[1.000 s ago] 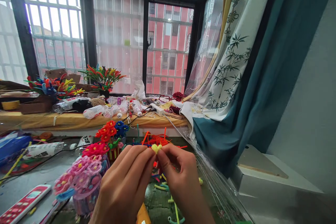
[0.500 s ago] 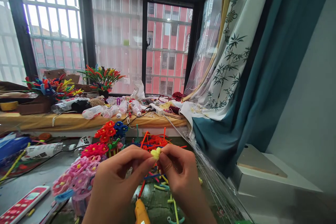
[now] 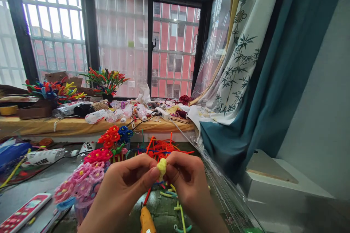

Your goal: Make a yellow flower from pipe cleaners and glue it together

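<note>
The left hand point(image 3: 120, 185) and the right hand point(image 3: 188, 182) meet above the bench point(image 3: 164, 211), with a small yellow fuzzy piece point(image 3: 162, 167) between them. The fingers of both hands are closed on it, thumb and forefinger pinching it from either side. Below the hands, an orange glue gun point(image 3: 147, 220) lies with its nozzle pointing away from the person, and yellow-green strips point(image 3: 182, 216) lie to its right. Beyond the hands is a heap of red strips point(image 3: 164, 146). To the left of the hands stand pink fuzzy flowers point(image 3: 84, 180), with red flowers point(image 3: 109, 136) and blue flowers point(image 3: 125, 134) behind them. Further left lie a red-and-white handset point(image 3: 26, 212) and a labelled plastic bottle point(image 3: 42, 157). More bottles lie on the cloth-covered window ledge point(image 3: 73, 126), under the barred window point(image 3: 123, 40)
</note>
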`<state>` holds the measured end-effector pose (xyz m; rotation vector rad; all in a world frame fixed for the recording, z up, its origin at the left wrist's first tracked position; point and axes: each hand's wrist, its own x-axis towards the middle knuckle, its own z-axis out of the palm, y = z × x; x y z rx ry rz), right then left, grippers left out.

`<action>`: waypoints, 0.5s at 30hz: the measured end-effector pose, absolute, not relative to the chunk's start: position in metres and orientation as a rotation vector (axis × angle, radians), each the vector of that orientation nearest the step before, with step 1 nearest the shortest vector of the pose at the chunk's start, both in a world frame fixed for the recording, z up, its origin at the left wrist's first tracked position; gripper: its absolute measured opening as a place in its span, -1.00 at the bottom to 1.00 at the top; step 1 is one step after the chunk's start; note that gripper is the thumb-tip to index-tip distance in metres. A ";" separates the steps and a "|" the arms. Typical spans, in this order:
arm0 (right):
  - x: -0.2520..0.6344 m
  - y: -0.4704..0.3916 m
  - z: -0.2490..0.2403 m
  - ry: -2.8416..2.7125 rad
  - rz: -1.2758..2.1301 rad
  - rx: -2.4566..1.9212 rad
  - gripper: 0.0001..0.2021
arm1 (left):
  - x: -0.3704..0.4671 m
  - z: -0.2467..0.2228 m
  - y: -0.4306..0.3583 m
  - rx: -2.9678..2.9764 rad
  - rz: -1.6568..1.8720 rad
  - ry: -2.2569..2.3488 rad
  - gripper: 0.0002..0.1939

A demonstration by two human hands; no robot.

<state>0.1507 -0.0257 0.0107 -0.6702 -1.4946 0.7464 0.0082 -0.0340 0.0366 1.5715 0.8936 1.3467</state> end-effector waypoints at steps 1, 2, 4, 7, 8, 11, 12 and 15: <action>0.150 -0.026 0.010 -1.497 0.755 -0.665 -0.76 | 0.009 0.037 -0.035 1.561 1.332 0.894 -0.68; 0.150 -0.026 0.010 -1.497 0.762 -0.661 -0.76 | 0.009 0.038 -0.035 1.548 1.315 0.888 -0.67; 0.148 -0.026 0.010 -1.481 0.773 -0.647 -0.74 | 0.009 0.038 -0.036 1.528 1.302 0.874 -0.67; 0.145 -0.023 0.009 -1.393 0.843 -0.627 -0.65 | 0.007 0.036 -0.033 1.563 1.383 0.924 -0.74; 0.145 -0.022 0.009 -1.361 0.889 -0.620 -0.62 | 0.006 0.034 -0.032 1.608 1.437 0.964 -0.79; 0.145 -0.020 0.009 -1.322 1.021 -0.598 -0.57 | 0.003 0.029 -0.029 1.866 1.646 1.041 -0.95; 0.146 -0.019 0.009 -1.327 1.050 -0.587 -0.57 | 0.002 0.028 -0.028 1.981 1.723 1.042 -0.96; 0.147 -0.018 0.009 -1.355 1.052 -0.586 -0.58 | 0.002 0.024 -0.026 2.286 1.914 1.018 -0.89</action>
